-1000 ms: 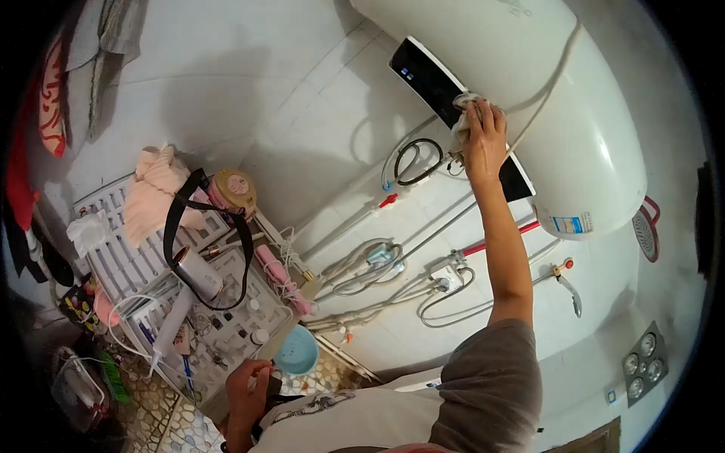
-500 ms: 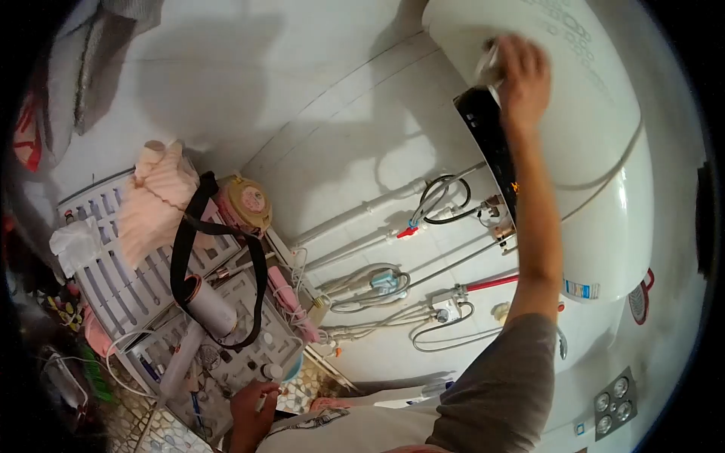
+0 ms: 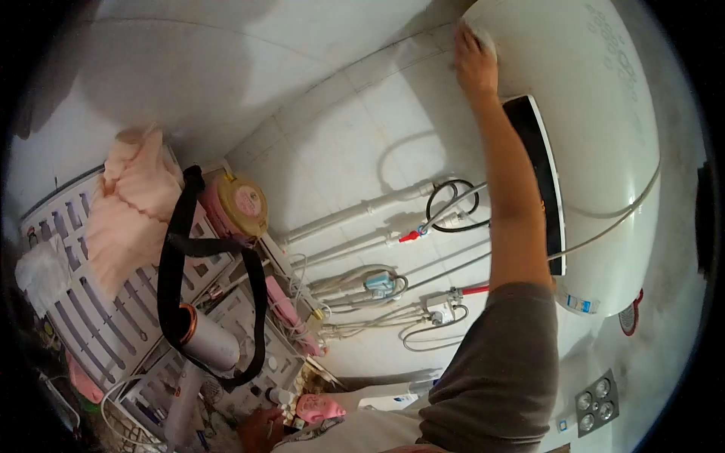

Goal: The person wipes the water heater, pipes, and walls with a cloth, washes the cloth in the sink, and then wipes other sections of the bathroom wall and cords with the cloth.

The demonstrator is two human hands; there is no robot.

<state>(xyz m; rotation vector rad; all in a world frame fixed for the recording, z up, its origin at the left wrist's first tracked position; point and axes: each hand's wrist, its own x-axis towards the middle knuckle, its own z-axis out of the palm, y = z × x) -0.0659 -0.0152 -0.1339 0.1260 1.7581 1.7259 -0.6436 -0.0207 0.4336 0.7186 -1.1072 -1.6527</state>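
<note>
Cloth (image 3: 485,39) gripped in my right hand (image 3: 476,72) at the heater (image 3: 589,128); light, even pressure suits that curve. Left hand's (image 3: 260,429) grip, I can't tell.

The right hand (image 3: 476,68) has shifted the cloth (image 3: 485,39) off the black panel (image 3: 529,143), past the panel's upper end, to the wall-side edge of the heater (image 3: 596,151). The forearm — which crossed the panel in both earlier views — now lies mainly along its wall side, exposing more of the black face. The left hand (image 3: 260,430) sits lower in the view, near the tray's (image 3: 257,328) lower edge. The blue basin is now out of sight; a pink item (image 3: 319,408) shows beside that hand — hidden at first.
</note>
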